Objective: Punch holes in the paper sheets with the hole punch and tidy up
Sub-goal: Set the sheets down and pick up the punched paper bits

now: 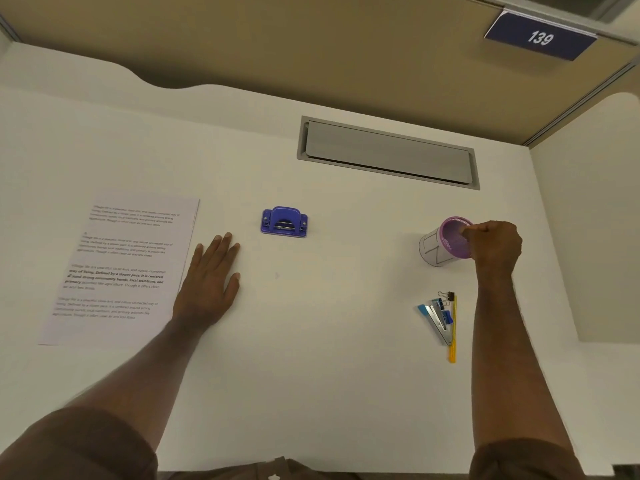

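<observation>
Printed paper sheets (121, 268) lie in a stack on the white desk (329, 341) at the left. A blue hole punch (284, 222) stands near the middle, apart from the paper. My left hand (211, 278) rests flat on the desk, fingers spread, its edge touching the stack's right side. At the right, my right hand (495, 247) grips the rim of a purple mesh pen cup (446, 242), which is tilted toward me. The cup looks empty inside.
A small pile lies on the desk below the cup: a stapler (437, 322), a yellow pen (453, 330) and binder clips (446, 296). A grey cable hatch (388, 152) is set into the desk at the back. Partition walls close off the back and right side.
</observation>
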Demonstrator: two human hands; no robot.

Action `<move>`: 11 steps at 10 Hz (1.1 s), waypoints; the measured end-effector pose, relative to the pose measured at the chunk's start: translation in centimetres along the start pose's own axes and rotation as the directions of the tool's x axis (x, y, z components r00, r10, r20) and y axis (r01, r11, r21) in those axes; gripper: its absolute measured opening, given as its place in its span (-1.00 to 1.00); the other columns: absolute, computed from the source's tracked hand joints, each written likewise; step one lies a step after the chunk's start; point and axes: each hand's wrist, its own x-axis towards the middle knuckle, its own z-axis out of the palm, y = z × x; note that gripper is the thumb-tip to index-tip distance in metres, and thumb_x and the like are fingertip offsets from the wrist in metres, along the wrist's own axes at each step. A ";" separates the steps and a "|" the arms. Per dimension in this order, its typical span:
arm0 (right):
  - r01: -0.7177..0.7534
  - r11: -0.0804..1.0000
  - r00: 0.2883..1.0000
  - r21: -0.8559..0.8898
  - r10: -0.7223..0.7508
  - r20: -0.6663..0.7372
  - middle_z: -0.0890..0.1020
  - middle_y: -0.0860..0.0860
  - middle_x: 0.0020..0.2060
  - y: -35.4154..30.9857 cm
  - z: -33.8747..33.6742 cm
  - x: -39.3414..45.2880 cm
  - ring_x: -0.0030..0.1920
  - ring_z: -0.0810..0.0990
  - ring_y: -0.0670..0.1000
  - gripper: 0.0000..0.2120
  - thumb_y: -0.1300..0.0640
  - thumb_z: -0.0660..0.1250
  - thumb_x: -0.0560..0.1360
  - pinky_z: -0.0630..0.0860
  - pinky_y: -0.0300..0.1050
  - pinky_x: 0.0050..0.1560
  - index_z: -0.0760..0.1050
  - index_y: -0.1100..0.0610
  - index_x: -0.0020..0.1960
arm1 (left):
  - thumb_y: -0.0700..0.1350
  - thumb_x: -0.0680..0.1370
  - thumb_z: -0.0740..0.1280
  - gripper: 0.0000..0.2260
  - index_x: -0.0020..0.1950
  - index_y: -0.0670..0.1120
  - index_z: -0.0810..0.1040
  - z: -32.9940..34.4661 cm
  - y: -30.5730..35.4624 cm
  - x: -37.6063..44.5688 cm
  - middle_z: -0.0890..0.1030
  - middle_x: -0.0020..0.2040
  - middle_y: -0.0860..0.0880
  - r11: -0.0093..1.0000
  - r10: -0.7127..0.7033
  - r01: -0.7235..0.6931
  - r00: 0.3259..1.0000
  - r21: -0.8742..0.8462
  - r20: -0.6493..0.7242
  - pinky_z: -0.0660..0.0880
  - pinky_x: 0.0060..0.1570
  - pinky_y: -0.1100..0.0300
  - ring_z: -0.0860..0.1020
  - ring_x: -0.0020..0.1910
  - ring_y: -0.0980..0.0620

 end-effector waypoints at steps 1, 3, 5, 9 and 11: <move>0.027 1.000 0.999 -0.003 -0.027 -0.025 0.71 0.26 -0.14 -0.2 0.3 -0.3 -0.09 0.68 0.27 -0.83 0.25 0.35 0.51 0.51 -0.08 -0.15 0.67 0.33 -0.02 | -0.01 0.63 0.07 -0.46 0.58 -0.17 0.26 0.0 0.1 0.0 0.20 0.63 -0.12 1.000 -0.001 0.001 1.000 0.001 0.000 0.07 0.59 -0.20 0.13 0.63 -0.09; 0.271 0.931 0.959 0.245 -0.241 -0.146 0.74 0.09 -0.04 -4.5 1.1 -3.9 -0.11 0.63 -0.04 -0.82 0.12 0.38 0.54 0.43 -0.44 -0.10 0.69 0.19 0.03 | -0.01 0.63 0.07 -0.47 0.59 -0.17 0.25 -0.2 0.1 0.0 0.19 0.64 -0.12 1.000 0.001 -0.001 1.000 0.006 0.011 0.06 0.59 -0.19 0.13 0.63 -0.11; 0.364 0.839 0.808 0.405 -0.501 0.310 0.73 -0.09 -0.15 -9.0 8.1 -15.5 -0.24 0.62 -0.06 -0.92 0.16 0.42 0.48 0.54 -0.18 -0.12 0.70 0.06 -0.12 | -0.04 0.63 0.09 -0.48 0.59 -0.17 0.26 -0.4 0.4 0.0 0.20 0.63 -0.12 1.000 0.001 -0.001 1.000 0.012 -0.003 0.08 0.59 -0.19 0.14 0.63 -0.10; 0.744 0.667 0.567 -0.039 -0.601 0.564 0.62 0.03 -0.01 -10.3 16.1 -21.6 -0.02 0.60 0.09 -0.79 0.12 0.19 0.63 0.55 -0.02 -0.07 0.60 0.09 0.09 | -0.04 0.65 0.12 -0.48 0.60 -0.14 0.22 0.0 0.0 0.0 0.16 0.65 -0.10 1.000 0.002 -0.002 1.000 0.018 -0.012 0.05 0.61 -0.15 0.10 0.64 -0.07; 0.848 0.518 0.466 -0.111 -0.630 0.621 0.60 0.09 -0.07 -11.5 16.0 -21.7 -0.06 0.59 0.11 -0.85 0.24 0.22 0.59 0.47 -0.08 -0.20 0.58 0.18 -0.02 | -0.05 0.65 0.13 -0.48 0.61 -0.14 0.22 -0.1 0.2 -0.1 0.16 0.65 -0.11 1.000 0.000 0.000 1.000 0.016 -0.016 0.03 0.61 -0.13 0.09 0.64 -0.07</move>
